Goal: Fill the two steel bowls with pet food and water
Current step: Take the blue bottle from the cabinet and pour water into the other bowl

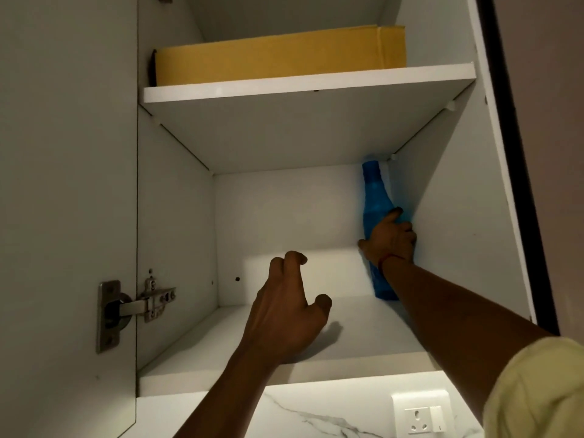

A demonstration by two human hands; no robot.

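Note:
A blue plastic bottle [374, 197] stands in the back right corner of the lower shelf [221, 343] of an open white wall cabinet. My right hand [390, 238] reaches deep into the cabinet and grips the bottle around its middle, fingers curled behind it. My left hand [284, 308] hovers over the front of the same shelf, its fingers loosely curled and holding nothing. No steel bowls or pet food show in this view.
A yellow cardboard box [278, 58] lies on the upper shelf [303, 85]. The cabinet door [63, 200] hangs open at the left on a metal hinge [132, 306]. Below the cabinet is a marble-patterned wall with a white socket [422, 412].

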